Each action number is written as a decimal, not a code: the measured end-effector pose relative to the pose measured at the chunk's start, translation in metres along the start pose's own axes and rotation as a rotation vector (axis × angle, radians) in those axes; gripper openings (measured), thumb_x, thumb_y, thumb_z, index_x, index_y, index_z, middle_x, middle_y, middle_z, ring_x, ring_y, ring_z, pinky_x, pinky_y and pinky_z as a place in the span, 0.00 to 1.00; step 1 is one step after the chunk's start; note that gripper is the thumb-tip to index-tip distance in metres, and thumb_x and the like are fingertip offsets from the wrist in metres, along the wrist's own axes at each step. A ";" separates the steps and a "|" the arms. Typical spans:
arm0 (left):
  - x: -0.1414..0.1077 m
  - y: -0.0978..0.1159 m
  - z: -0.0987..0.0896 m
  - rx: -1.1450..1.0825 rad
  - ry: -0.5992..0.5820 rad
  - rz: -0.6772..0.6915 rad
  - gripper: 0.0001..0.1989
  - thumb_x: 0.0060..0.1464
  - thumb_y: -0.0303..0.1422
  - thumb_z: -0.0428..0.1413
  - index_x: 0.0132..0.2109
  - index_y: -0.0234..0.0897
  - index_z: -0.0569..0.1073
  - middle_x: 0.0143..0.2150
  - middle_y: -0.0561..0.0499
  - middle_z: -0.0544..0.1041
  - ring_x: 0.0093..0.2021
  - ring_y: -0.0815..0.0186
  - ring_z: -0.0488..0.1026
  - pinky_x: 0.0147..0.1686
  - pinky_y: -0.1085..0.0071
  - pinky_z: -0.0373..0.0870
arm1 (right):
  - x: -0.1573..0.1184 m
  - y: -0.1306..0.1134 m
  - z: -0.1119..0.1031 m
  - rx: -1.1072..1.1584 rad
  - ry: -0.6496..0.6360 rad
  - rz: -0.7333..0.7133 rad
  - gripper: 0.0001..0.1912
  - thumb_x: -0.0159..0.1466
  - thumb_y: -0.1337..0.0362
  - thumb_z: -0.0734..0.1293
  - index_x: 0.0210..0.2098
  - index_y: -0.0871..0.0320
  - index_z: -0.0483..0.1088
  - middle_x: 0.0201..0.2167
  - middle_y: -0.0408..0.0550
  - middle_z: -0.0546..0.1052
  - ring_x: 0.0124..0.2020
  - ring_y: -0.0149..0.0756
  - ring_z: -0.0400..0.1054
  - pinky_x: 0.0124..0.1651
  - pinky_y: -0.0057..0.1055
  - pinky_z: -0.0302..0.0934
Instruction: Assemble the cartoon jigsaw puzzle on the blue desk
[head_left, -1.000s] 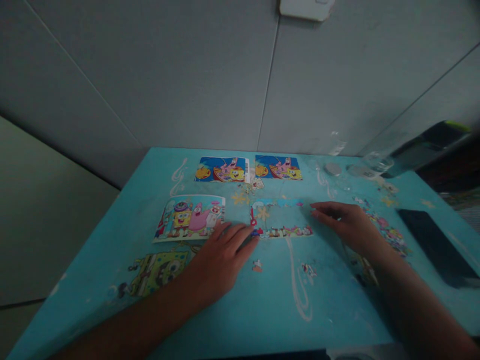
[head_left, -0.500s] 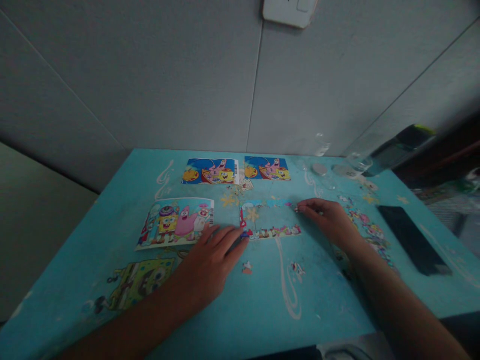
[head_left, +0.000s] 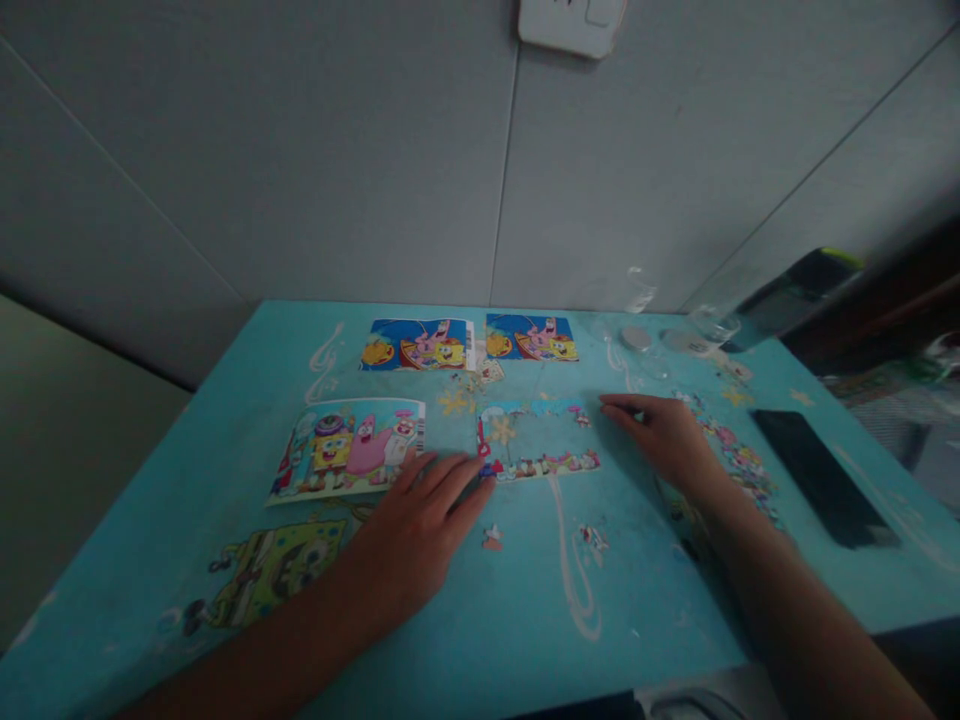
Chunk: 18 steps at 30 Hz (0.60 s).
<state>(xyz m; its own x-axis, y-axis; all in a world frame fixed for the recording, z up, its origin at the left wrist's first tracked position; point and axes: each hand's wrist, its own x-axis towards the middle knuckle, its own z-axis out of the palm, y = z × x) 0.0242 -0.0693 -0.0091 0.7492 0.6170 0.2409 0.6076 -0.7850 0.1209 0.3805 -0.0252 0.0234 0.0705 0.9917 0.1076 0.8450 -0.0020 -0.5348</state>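
A partly assembled jigsaw puzzle (head_left: 551, 464) lies mid-table as a rectangular border around a bare middle. My left hand (head_left: 427, 520) rests flat with its fingers stretched out, their tips at the puzzle's lower left corner. Just off the upper right corner is my right hand (head_left: 664, 430), its thumb and index finger slightly parted with nothing visible between them. A small puzzle piece (head_left: 583, 419) sits at the border's right side, near those fingertips. Left of the puzzle lies a cartoon picture sheet (head_left: 360, 450). Loose puzzle pieces (head_left: 492, 538) lie below the border.
Several more pieces (head_left: 746, 460) are heaped beyond my right wrist, beside a dark flat phone-like object (head_left: 821, 475). Two blue picture cards (head_left: 416, 345) lie toward the wall. A dark bottle (head_left: 787, 300) and clear containers (head_left: 712, 325) stand at the back right.
My right hand has let go of a small puzzle piece at the border's right side and drawn slightly away. My left hand stays in place; the view has shifted slightly.
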 end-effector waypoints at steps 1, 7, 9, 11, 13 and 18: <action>0.000 0.000 0.000 -0.001 0.004 0.000 0.31 0.57 0.15 0.46 0.65 0.38 0.68 0.66 0.42 0.68 0.64 0.51 0.64 0.65 0.44 0.58 | 0.000 0.003 -0.003 -0.019 0.018 -0.008 0.17 0.66 0.55 0.67 0.48 0.55 0.82 0.36 0.48 0.85 0.31 0.42 0.75 0.38 0.38 0.68; 0.000 0.000 0.000 -0.009 -0.010 -0.007 0.32 0.58 0.15 0.46 0.66 0.38 0.67 0.67 0.43 0.67 0.65 0.51 0.64 0.65 0.44 0.58 | -0.002 0.003 -0.003 -0.027 -0.029 -0.078 0.16 0.65 0.52 0.68 0.44 0.54 0.82 0.36 0.49 0.84 0.31 0.39 0.74 0.37 0.35 0.66; 0.000 0.000 0.000 0.000 -0.012 -0.010 0.31 0.58 0.15 0.46 0.66 0.39 0.67 0.67 0.43 0.67 0.65 0.51 0.63 0.65 0.43 0.58 | -0.005 -0.001 0.001 -0.013 -0.068 -0.104 0.15 0.66 0.53 0.68 0.43 0.54 0.82 0.37 0.48 0.83 0.33 0.39 0.74 0.38 0.35 0.66; -0.001 0.000 0.001 0.007 -0.009 -0.011 0.30 0.59 0.16 0.46 0.66 0.39 0.67 0.67 0.42 0.67 0.65 0.51 0.64 0.65 0.43 0.58 | -0.006 -0.005 0.006 -0.001 -0.099 -0.134 0.13 0.66 0.55 0.68 0.43 0.53 0.81 0.38 0.48 0.83 0.35 0.39 0.74 0.39 0.35 0.66; -0.002 0.000 0.002 0.009 -0.008 -0.009 0.30 0.59 0.16 0.46 0.66 0.39 0.67 0.67 0.42 0.67 0.65 0.51 0.64 0.65 0.42 0.58 | -0.007 -0.006 0.009 0.006 -0.117 -0.161 0.12 0.67 0.57 0.68 0.43 0.53 0.81 0.39 0.48 0.82 0.36 0.39 0.75 0.40 0.35 0.66; -0.002 0.000 0.002 0.018 -0.013 -0.005 0.30 0.60 0.16 0.46 0.66 0.38 0.67 0.67 0.42 0.67 0.65 0.50 0.63 0.65 0.42 0.57 | -0.006 -0.008 0.012 -0.002 -0.115 -0.208 0.11 0.68 0.60 0.67 0.44 0.52 0.81 0.39 0.49 0.81 0.36 0.39 0.74 0.41 0.35 0.66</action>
<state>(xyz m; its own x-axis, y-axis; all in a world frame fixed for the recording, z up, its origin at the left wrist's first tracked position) 0.0231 -0.0707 -0.0119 0.7492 0.6218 0.2283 0.6160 -0.7807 0.1049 0.3671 -0.0300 0.0169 -0.1658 0.9790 0.1187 0.8359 0.2034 -0.5097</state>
